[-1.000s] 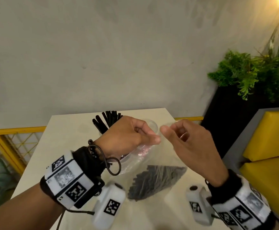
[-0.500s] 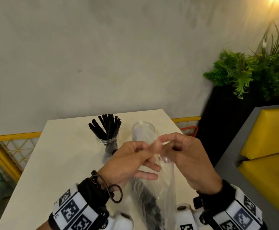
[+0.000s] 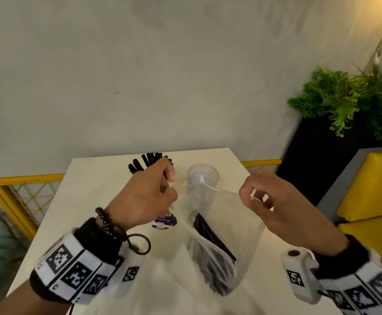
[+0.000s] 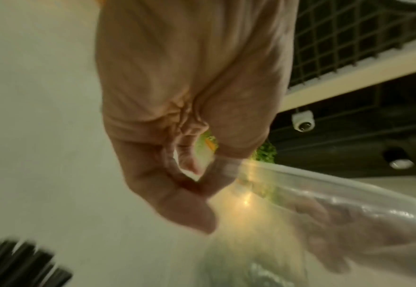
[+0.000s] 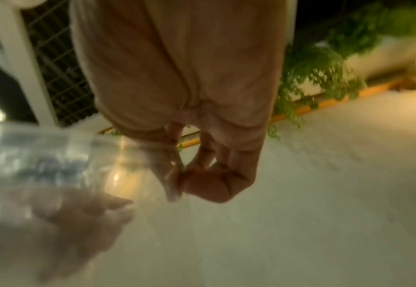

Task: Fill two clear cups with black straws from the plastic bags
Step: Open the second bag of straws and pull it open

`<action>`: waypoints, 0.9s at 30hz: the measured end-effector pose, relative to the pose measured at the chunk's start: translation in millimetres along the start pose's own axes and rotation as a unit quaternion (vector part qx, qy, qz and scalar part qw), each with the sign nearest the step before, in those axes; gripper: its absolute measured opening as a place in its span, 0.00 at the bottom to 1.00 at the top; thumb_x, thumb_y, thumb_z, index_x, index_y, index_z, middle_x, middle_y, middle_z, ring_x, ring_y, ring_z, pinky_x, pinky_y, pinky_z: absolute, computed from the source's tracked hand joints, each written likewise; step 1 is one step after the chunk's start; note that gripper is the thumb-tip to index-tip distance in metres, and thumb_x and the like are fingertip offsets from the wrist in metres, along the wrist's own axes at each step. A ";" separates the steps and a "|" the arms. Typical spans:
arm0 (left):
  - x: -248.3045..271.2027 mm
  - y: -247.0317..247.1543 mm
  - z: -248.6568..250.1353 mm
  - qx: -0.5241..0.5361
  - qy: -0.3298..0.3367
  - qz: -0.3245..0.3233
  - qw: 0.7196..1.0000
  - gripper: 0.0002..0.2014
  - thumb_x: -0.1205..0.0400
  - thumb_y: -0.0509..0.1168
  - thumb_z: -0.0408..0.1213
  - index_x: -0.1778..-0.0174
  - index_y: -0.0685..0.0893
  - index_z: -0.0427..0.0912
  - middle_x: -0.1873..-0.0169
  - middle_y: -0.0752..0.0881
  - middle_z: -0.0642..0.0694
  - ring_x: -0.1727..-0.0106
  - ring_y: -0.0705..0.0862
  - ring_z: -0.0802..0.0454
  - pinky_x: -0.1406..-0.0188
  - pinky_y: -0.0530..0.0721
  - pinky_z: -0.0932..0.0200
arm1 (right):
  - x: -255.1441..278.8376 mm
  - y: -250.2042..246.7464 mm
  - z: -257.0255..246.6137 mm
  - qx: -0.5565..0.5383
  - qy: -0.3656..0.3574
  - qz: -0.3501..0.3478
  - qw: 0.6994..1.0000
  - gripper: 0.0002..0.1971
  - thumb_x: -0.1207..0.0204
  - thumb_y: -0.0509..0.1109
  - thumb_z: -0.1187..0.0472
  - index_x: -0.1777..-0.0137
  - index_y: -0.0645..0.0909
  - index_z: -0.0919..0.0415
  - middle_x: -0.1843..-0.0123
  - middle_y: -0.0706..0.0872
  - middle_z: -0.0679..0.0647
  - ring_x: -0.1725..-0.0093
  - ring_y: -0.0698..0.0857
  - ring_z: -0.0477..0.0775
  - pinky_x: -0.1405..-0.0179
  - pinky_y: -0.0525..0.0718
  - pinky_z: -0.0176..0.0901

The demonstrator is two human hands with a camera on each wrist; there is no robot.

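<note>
A clear plastic bag (image 3: 210, 214) hangs over the table with its mouth stretched wide between both hands. My left hand (image 3: 156, 196) pinches the bag's left edge (image 4: 229, 165) and my right hand (image 3: 256, 196) pinches the right edge (image 5: 172, 174). A bundle of black straws (image 3: 210, 237) lies slanted in the bag's bottom. Behind my left hand stands a clear cup filled with black straws (image 3: 144, 161), mostly hidden; their blurred tips (image 4: 22, 264) show in the left wrist view. An empty clear cup (image 3: 202, 176) stands just beyond the bag's mouth.
The cream table (image 3: 90, 201) ends near a grey wall. A round purple label (image 3: 165, 220) shows below my left hand. A yellow railing (image 3: 19, 178) runs at the left, and a black planter with green plants (image 3: 344, 105) and a yellow seat (image 3: 372, 185) stand at the right.
My hands, which met at the top of the bag, have moved apart and pulled its mouth open. The bag with the straws now hangs lower and wider.
</note>
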State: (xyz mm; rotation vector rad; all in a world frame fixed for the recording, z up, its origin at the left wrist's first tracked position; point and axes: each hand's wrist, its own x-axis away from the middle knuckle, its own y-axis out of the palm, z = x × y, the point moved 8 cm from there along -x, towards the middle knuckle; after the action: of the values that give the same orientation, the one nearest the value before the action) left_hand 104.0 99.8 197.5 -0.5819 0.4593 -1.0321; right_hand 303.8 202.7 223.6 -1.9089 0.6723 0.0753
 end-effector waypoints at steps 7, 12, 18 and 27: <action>43.7 18.0 76.2 -0.226 0.349 -0.069 0.907 0.26 0.24 0.66 0.67 0.35 0.77 0.57 0.37 0.83 0.60 0.37 0.82 0.56 0.37 0.75 0.53 | -12.0 6.9 22.9 -0.034 0.059 -0.015 0.998 0.19 0.18 0.65 0.72 0.54 0.91 0.47 0.55 0.87 0.47 0.62 0.87 0.47 0.65 0.83 0.30; 37.9 48.6 41.4 -0.306 0.336 -0.176 0.873 0.24 0.19 0.56 0.68 0.49 0.88 0.54 0.53 0.92 0.57 0.54 0.86 0.54 0.40 0.72 0.54 | -10.2 -7.5 38.5 -0.023 0.074 -0.004 0.997 0.25 0.25 0.62 0.81 0.56 0.92 0.50 0.57 0.85 0.46 0.62 0.86 0.41 0.63 0.86 0.42; 13.0 9.7 57.3 -0.113 0.297 -0.145 0.937 0.10 0.15 0.69 0.46 0.58 0.90 0.48 0.71 0.88 0.53 0.68 0.86 0.58 0.63 0.84 0.61 | 4.8 -4.9 22.7 -0.091 0.038 -0.158 0.982 0.14 0.23 0.65 0.59 0.51 0.89 0.37 0.37 0.78 0.32 0.32 0.77 0.45 0.34 0.76 0.45; 11.3 -21.0 56.5 -0.018 0.199 -0.151 0.968 0.14 0.24 0.75 0.48 0.68 0.88 0.40 0.78 0.80 0.40 0.75 0.82 0.57 0.71 0.84 0.66 | 1.2 -16.9 -6.1 -0.082 -0.034 0.012 0.996 0.25 0.33 0.77 0.37 0.74 0.79 0.59 0.75 0.83 0.52 0.74 0.81 0.44 0.68 0.80 0.42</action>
State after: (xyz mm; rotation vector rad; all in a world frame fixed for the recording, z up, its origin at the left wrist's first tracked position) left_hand 129.5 94.6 253.0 -0.4845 0.7595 -1.4452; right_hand 311.4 201.7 239.8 -2.0451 0.6603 0.2164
